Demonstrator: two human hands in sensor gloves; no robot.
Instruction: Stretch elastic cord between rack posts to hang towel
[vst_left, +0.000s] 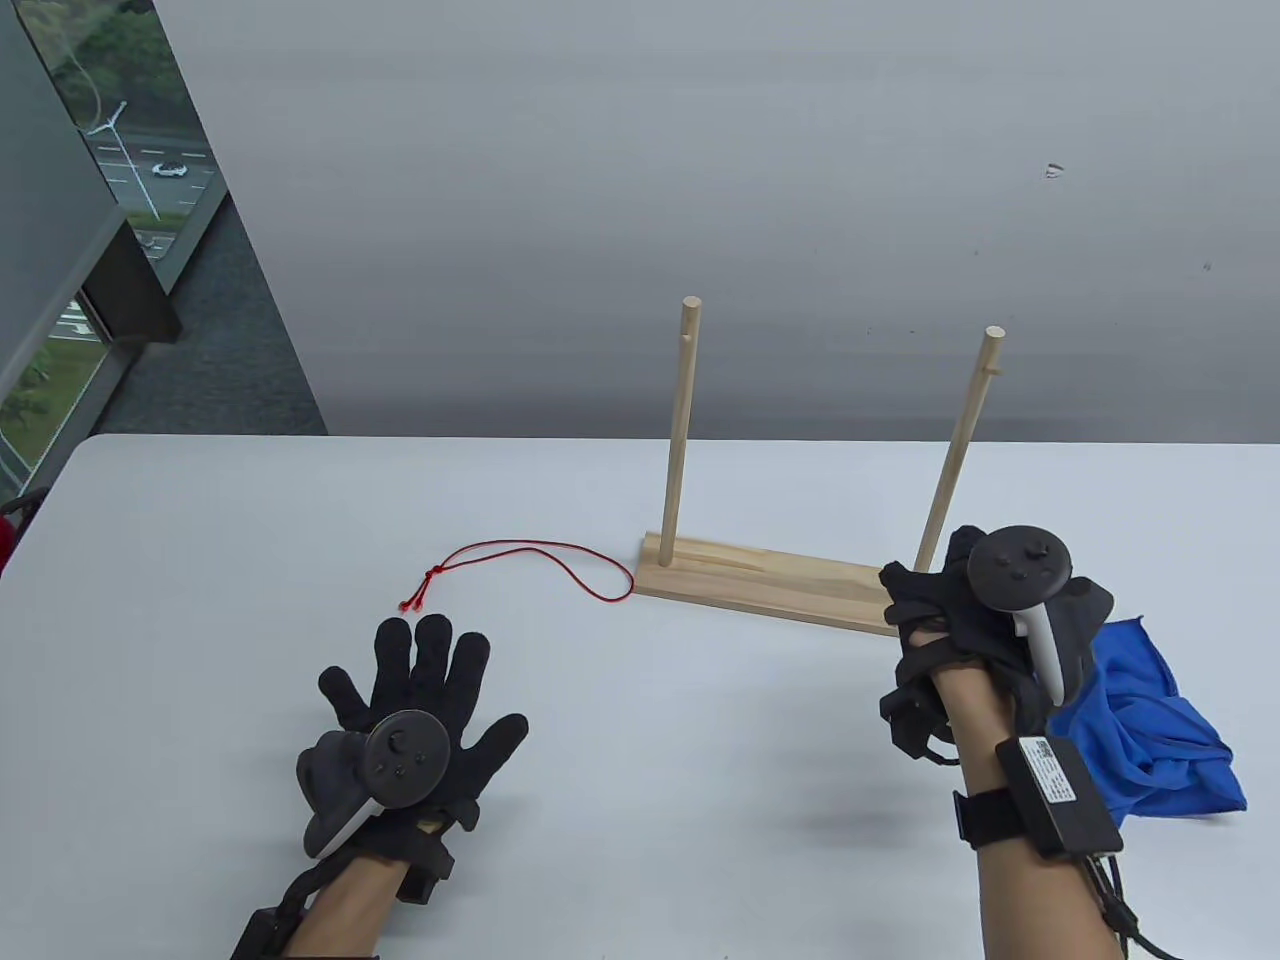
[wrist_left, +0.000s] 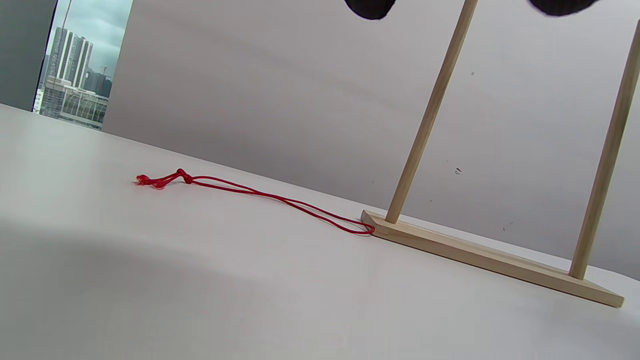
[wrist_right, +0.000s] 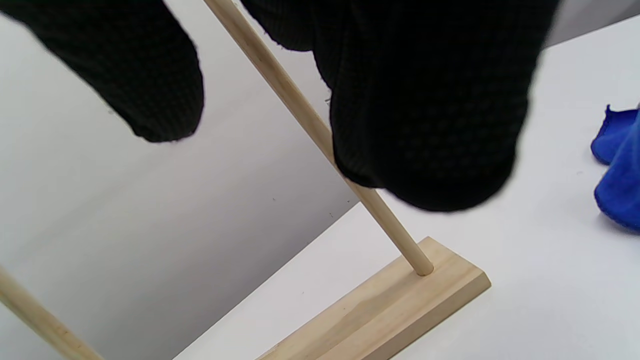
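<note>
Cord (vst_left: 540, 565) lies slack left of rack (vst_left: 770, 590), unhooked. Left hand (vst_left: 410, 720) flat, fingers spread wide, holding nothing. Right hand (vst_left: 985, 625) near right post (vst_left: 962, 445); grip unclear. Suggest pinching knotted end, hooking far loop first. Towel (vst_left: 1165, 735) waits right.

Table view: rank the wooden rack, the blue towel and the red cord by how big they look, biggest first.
1. Wooden rack
2. Blue towel, partly hidden behind the right hand, so its full size is unsure
3. Red cord, a thin slack loop
</note>
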